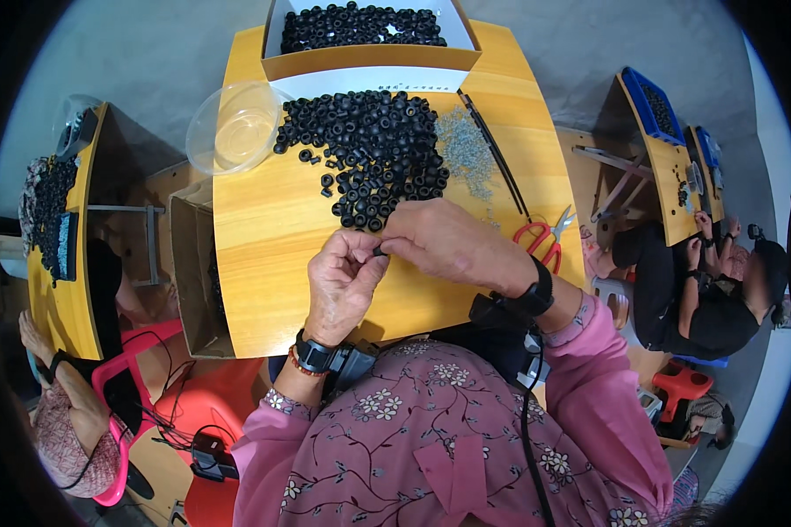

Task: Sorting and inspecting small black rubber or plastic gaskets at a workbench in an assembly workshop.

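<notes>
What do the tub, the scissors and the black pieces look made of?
Tub: probably clear plastic, smooth and glossy; the table shows through.
Scissors: likely metal blades, shiny grey; plastic-looking handles, evenly red.
Black pieces: perhaps rubber or plastic, satin; soft highlights leave that open.

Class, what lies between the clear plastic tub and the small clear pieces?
A heap of round black parts lies between the tub and the clear pieces, as the head view shows.

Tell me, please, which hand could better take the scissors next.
Probably the right hand: the red-handled scissors lie on its side, nearer it than the left hand, though both meet around a black piece.
</notes>
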Tool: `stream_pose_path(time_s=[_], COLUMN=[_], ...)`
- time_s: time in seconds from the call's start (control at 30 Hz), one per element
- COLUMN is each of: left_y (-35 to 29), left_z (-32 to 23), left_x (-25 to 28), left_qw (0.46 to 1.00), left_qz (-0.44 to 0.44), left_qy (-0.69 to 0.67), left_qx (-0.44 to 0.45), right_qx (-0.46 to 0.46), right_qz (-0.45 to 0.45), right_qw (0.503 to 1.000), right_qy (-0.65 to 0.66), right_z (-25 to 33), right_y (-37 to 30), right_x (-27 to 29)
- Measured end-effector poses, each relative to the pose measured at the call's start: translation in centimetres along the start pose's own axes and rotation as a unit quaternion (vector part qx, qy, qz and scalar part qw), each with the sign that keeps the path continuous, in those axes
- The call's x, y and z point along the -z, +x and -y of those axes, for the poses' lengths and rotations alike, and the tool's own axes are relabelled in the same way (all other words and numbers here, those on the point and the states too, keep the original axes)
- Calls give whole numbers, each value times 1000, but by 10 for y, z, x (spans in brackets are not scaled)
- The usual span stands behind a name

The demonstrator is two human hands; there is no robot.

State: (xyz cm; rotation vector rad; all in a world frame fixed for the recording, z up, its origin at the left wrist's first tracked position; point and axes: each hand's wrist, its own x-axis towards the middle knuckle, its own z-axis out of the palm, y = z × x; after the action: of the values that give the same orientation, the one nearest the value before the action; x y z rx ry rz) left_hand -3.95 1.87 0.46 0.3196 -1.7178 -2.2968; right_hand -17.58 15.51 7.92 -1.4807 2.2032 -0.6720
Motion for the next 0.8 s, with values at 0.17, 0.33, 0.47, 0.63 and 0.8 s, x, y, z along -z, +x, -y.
stream_pose_path(time_s=[0.17,0.33,0.47,0.63,0.8], left_y=[0,1,2,0,0], left_z=[-4,-4,-3,0,-4], left_x=[0,0,-1,1,2], left_qw=[1000,1000,1000,1000,999], left_qz=[-8,-3,-3,9,-11], left_qy=[10,-15,-14,-17,-31], left_qx=[15,2,-6,-14,-4], right_qx=[14,56,60,58,75], right_qz=[-81,-90,-86,-92,-150], right_qw=[993,991,994,994,980], right_qy=[89,76,10,-17,108], right_z=[-4,7,8,12,3], right_y=[-8,-15,-20,-22,-9], right_x=[3,-3,-12,-22,-13])
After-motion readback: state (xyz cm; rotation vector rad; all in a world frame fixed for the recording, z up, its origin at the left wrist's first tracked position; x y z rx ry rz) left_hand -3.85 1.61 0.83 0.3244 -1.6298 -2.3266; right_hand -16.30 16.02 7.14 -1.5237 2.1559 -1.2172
